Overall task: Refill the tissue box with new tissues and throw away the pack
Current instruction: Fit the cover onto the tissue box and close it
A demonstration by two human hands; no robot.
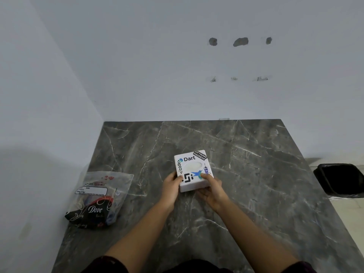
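Observation:
A white tissue box [192, 166] covered with stickers lies on the dark marble table [246, 174], its oval slot facing up. My left hand [172, 186] grips its near left corner, thumb on top. My right hand [211, 187] grips its near right corner, fingers over the top edge. A clear plastic tissue pack [99, 198] with a white label lies at the table's left edge, apart from both hands; a dark Dove wrapper shows through it.
A black bin [341, 179] lined with a black bag stands on the floor just past the table's right edge. White walls close off the far and left sides of the table.

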